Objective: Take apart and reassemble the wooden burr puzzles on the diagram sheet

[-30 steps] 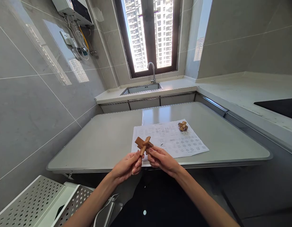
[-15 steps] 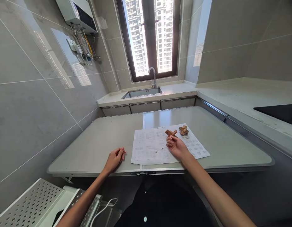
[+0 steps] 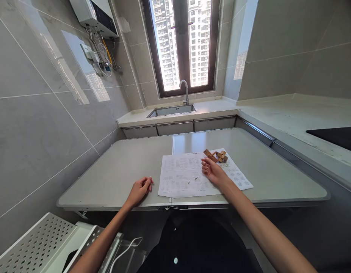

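Note:
My right hand [image 3: 212, 170] is over the paper sheet [image 3: 178, 174], its fingers curled and pinched at the near end of crossed wooden puzzle pieces [image 3: 209, 154]. Just to the right of these pieces, and overlapping them in view, sits a knobbly wooden burr puzzle [image 3: 222, 156] on the sheet's upper right. Printed line diagrams cover the paper. My left hand [image 3: 140, 190] rests on the table left of the sheet, fingers curled inward, with nothing visible in them. Two small dark marks or bits show on the paper, too small to make out.
The pale folding table [image 3: 130, 159] has a seam and a front latch [image 3: 170, 207]. Behind it are a counter with a sink [image 3: 172, 110] and faucet [image 3: 186, 91]. A white perforated rack [image 3: 36, 239] stands low at left. Another counter [image 3: 278, 110] runs along the right.
My right hand has carried the crossed wooden pieces a little right and away from me, up against the burr puzzle in view. My left hand stays in place; the view has shifted slightly.

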Demonstrator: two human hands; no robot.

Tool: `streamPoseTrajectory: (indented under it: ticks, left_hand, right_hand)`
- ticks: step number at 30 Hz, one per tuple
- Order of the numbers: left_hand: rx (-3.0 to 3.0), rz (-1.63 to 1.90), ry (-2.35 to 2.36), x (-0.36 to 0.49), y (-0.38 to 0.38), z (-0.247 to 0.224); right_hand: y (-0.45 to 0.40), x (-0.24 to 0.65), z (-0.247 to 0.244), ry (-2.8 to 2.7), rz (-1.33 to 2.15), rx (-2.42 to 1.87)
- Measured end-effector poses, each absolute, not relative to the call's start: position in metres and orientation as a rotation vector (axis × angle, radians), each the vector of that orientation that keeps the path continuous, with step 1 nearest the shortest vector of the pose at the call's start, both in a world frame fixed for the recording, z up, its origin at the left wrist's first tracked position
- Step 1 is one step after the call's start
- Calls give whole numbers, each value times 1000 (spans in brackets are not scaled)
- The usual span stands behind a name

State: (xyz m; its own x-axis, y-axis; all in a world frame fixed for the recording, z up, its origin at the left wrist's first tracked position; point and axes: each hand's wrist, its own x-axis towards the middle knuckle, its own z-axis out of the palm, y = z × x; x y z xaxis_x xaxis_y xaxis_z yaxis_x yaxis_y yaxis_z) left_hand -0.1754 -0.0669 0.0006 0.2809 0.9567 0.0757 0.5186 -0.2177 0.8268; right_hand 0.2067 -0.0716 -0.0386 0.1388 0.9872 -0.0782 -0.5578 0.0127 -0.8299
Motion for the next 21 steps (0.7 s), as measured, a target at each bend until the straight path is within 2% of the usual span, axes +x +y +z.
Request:
streamPoseTrajectory:
  ticks: [5,13,21]
  left_hand:
    - [1895,773,1324,-171,-65,6]
    - [1907,761,1271,-153,-38,5]
    - [1903,825,1271,-130,-3,7]
  right_hand:
    - [-99,192,-35,-967,1188,-1078]
    - [-120,197,-35,-1353,752,-1406]
    - [-131,212,-29,-1570,626,-1495]
